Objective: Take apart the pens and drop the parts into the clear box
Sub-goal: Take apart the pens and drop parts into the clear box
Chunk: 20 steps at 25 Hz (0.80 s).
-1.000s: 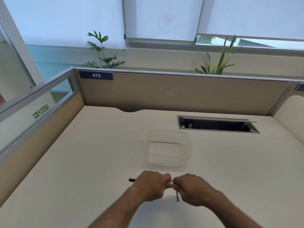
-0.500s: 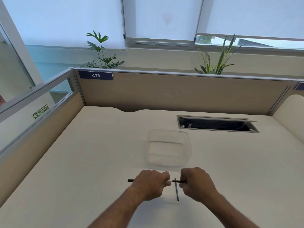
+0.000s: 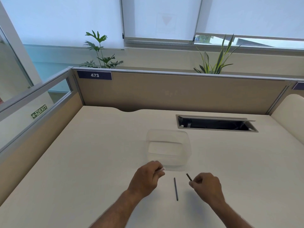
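Observation:
The clear box [image 3: 169,164] stands on the desk just beyond my hands and looks empty. My left hand [image 3: 148,177] is closed around a pale pen part [image 3: 160,169] whose tip pokes out near the box's front wall. My right hand [image 3: 206,186] pinches a short black pen piece [image 3: 189,177] that points up and to the left. A thin dark pen [image 3: 176,189] lies on the desk between my hands, touched by neither.
The cream desk [image 3: 82,162] is bounded by tan partition walls at the back and left. An open cable tray slot [image 3: 215,124] sits at the back right. Plants rise behind the rear partition.
My hands pulled apart, and the pen they held together has separated. The left hand moved up toward the box with one part; the right moved right with the black piece.

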Each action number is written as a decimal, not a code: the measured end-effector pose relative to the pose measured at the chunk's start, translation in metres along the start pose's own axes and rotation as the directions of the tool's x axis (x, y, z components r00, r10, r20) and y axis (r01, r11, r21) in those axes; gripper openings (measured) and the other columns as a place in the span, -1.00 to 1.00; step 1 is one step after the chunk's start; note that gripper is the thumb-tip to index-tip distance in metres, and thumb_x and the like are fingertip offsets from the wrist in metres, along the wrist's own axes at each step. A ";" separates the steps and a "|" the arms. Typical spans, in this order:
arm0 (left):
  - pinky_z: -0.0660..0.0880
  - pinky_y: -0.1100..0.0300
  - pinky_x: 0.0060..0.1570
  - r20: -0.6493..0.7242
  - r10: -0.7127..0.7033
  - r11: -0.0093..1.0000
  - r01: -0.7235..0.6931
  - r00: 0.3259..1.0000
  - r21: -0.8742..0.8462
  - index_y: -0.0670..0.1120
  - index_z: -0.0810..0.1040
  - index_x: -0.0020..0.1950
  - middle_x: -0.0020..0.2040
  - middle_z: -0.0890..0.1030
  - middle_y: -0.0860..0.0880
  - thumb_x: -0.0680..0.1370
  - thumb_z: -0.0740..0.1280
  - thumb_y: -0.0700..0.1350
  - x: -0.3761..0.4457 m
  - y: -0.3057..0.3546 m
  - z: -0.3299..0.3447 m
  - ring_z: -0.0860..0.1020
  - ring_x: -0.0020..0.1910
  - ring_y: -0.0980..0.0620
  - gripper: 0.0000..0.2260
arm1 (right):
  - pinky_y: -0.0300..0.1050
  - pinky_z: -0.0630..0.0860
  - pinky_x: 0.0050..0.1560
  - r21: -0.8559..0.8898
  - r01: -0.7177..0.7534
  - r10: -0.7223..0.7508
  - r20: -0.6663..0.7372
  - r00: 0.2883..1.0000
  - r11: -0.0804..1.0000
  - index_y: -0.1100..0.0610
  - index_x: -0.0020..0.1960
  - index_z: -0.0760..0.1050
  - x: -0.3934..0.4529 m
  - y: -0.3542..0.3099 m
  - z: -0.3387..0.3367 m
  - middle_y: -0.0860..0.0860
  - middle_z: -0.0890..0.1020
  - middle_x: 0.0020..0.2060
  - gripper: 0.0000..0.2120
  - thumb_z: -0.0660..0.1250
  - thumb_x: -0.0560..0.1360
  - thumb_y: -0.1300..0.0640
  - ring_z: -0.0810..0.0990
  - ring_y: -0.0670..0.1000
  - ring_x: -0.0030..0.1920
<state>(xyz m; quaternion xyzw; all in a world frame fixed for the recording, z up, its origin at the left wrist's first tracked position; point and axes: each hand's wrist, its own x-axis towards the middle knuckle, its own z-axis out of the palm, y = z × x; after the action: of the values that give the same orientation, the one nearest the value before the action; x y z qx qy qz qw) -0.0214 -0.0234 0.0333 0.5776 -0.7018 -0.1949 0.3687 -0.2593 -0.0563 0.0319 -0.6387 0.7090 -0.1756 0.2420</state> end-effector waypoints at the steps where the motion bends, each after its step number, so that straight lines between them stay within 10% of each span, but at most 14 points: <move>1: 0.53 0.06 -0.24 -0.033 -0.022 0.999 0.021 0.999 -0.035 0.03 0.48 -0.14 -0.26 0.58 0.10 0.51 0.38 -0.06 0.000 -0.002 0.001 0.51 -0.28 0.08 -0.91 | -0.18 0.52 -0.27 0.004 -0.053 0.053 0.003 0.999 0.999 0.06 -0.37 0.62 -0.001 0.005 0.003 -0.10 0.66 -0.44 -0.87 0.50 0.32 0.07 0.64 -0.06 -0.33; 20: 0.55 0.13 -0.30 -0.108 -0.144 0.977 0.124 0.984 -0.171 0.03 0.57 -0.15 -0.28 0.65 0.11 0.46 0.46 -0.06 -0.001 -0.003 0.004 0.57 -0.28 0.10 -0.92 | -0.13 0.50 -0.13 -0.072 -0.118 0.114 -0.061 0.992 0.990 0.00 -0.16 0.61 0.008 0.041 0.014 -0.05 0.70 -0.20 -0.90 0.39 0.33 0.12 0.64 0.05 -0.12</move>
<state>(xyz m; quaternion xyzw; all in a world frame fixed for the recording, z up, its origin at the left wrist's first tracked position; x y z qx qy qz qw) -0.0227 -0.0244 0.0282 0.6022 -0.6193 -0.2411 0.4424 -0.2856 -0.0583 -0.0029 -0.5999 0.7576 -0.1523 0.2073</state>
